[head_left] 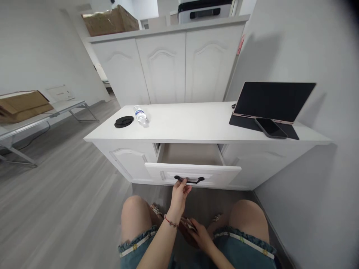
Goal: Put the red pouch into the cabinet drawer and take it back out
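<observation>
My left hand [181,190] is at the black drawer handle [193,182], its thumb and fingers closed on the handle's left part. The white drawer [193,170] is pulled partway out of the cabinet, and the part of its inside that shows is a bare pale bottom. Low between my knees is my right hand [200,233], its fingers curled around something small that I cannot make out. My left forearm partly covers that area.
On the white cabinet top [185,121] are a clear plastic bottle [140,115] lying on its side, a black round lid-like disc [123,121], a tablet [273,101] propped up and a phone [270,128]. A wall [308,179] stands close on the right.
</observation>
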{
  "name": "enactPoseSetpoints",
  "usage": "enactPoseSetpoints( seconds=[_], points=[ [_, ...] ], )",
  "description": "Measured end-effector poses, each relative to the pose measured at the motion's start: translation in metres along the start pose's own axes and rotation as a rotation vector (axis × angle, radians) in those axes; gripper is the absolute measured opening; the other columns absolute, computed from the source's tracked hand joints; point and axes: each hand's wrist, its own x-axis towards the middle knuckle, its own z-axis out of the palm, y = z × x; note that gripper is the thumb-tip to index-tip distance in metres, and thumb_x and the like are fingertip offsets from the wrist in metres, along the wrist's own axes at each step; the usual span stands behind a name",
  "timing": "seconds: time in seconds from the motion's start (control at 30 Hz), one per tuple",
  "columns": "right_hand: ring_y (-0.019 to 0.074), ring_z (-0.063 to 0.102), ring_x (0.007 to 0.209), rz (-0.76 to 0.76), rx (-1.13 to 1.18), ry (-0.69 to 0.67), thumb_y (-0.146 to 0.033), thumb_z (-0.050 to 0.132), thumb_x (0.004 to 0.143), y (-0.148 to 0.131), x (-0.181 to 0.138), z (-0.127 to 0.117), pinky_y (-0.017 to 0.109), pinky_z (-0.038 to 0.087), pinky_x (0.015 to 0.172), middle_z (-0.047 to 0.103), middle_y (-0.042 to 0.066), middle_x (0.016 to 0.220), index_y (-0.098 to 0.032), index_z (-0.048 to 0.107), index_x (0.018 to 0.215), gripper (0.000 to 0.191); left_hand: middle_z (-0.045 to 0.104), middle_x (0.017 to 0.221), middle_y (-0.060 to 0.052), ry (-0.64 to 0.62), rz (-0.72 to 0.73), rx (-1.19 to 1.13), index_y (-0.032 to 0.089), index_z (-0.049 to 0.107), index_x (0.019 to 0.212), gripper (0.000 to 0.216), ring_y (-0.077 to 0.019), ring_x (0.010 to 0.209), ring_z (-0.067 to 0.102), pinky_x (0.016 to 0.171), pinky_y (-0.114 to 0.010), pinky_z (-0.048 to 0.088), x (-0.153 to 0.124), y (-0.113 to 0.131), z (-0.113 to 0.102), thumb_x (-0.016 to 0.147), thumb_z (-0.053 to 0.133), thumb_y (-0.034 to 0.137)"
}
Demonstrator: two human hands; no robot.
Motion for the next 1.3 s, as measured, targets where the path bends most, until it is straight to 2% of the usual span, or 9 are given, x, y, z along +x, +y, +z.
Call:
enactPoseSetpoints(
  seconds=[0.17,0.27,0.43,0.6,0.77,0.9,1.03,1.17,1.3],
  points=[
    [0.0282,0.069,0.09,0.008,0.027,-0.005,-0.031,0.05,0.078,0.013,-0.016,0.002,0.039,0.053,0.08,0.074,0.006,0.092,-0.028,0.068,0.092,0.023,0.063,0.064,0.001,-0.029,0.07,0.023,0.014,0.063,0.075,0.038,-0.0099,0.055,0.059,0.06,-0.024,0.049,0.007,-0.005,-0.001,0.054,0.086,0.036],
    [0.0306,0.068,0.099,0.021,0.041,0.055,-0.031,0.052,0.075,0.022,-0.011,0.006,0.043,0.052,0.086,0.074,0.008,0.102,-0.029,0.07,0.099,0.03,0.065,0.067,0.0,-0.031,0.067,0.039,0.013,0.064,0.075,0.04,-0.0093,0.055,0.06,0.059,-0.023,0.05,0.011,-0.004,-0.002,0.053,0.087,0.037],
    [0.0317,0.068,0.098,0.055,0.036,0.105,-0.03,0.05,0.073,0.042,-0.003,0.013,0.045,0.052,0.086,0.074,0.009,0.1,-0.028,0.071,0.098,0.033,0.063,0.062,0.001,-0.037,0.059,0.049,0.013,0.064,0.075,0.037,-0.0087,0.055,0.061,0.057,-0.02,0.051,0.025,0.003,0.004,0.055,0.087,0.034],
    [0.0316,0.065,0.106,0.143,0.009,0.137,-0.041,0.049,0.074,0.05,0.003,0.016,0.043,0.051,0.09,0.073,0.009,0.106,-0.028,0.07,0.105,0.039,0.063,0.062,0.001,-0.027,0.042,0.057,0.013,0.062,0.073,0.032,-0.0079,0.053,0.061,0.055,-0.018,0.052,0.042,0.008,0.012,0.059,0.086,0.029],
    [0.0305,0.06,0.115,0.297,0.056,0.163,-0.046,0.057,0.069,0.057,0.01,0.019,0.037,0.045,0.097,0.069,0.015,0.114,-0.016,0.068,0.11,0.053,0.061,0.059,0.002,-0.013,0.033,0.071,0.013,0.061,0.072,0.025,-0.0082,0.054,0.061,0.056,-0.018,0.052,0.059,0.013,0.021,0.064,0.082,0.024],
    [0.0318,0.058,0.116,0.347,0.106,0.204,-0.047,0.061,0.062,0.063,0.013,0.024,0.038,0.043,0.1,0.067,0.017,0.118,-0.012,0.067,0.111,0.06,0.06,0.059,0.002,-0.001,0.03,0.079,0.014,0.06,0.071,0.019,-0.0085,0.055,0.061,0.058,-0.019,0.052,0.071,0.019,0.03,0.07,0.078,0.019],
    [0.0336,0.059,0.115,0.405,0.16,0.291,-0.052,0.066,0.057,0.063,0.017,0.026,0.041,0.043,0.1,0.069,0.016,0.113,-0.015,0.069,0.104,0.06,0.06,0.06,0.002,-0.006,0.048,0.06,0.013,0.059,0.07,0.018,-0.0085,0.055,0.061,0.06,-0.02,0.053,0.083,0.023,0.037,0.071,0.077,0.016],
    [0.0354,0.055,0.12,0.515,0.194,0.433,-0.055,0.071,0.049,0.06,0.024,0.025,0.04,0.041,0.102,0.066,0.017,0.12,-0.015,0.07,0.098,0.063,0.059,0.06,0.002,0.0,0.032,0.074,0.013,0.058,0.072,0.018,-0.0086,0.056,0.062,0.061,-0.02,0.053,0.095,0.026,0.042,0.072,0.076,0.015],
    [0.0383,0.052,0.122,0.588,0.264,0.509,-0.059,0.069,0.049,0.062,0.028,0.025,0.042,0.043,0.1,0.06,0.023,0.125,-0.011,0.067,0.106,0.075,0.057,0.057,0.003,-0.004,0.04,0.088,0.015,0.055,0.071,0.017,-0.009,0.056,0.062,0.064,-0.021,0.053,0.106,0.027,0.045,0.077,0.071,0.015]
  ],
)
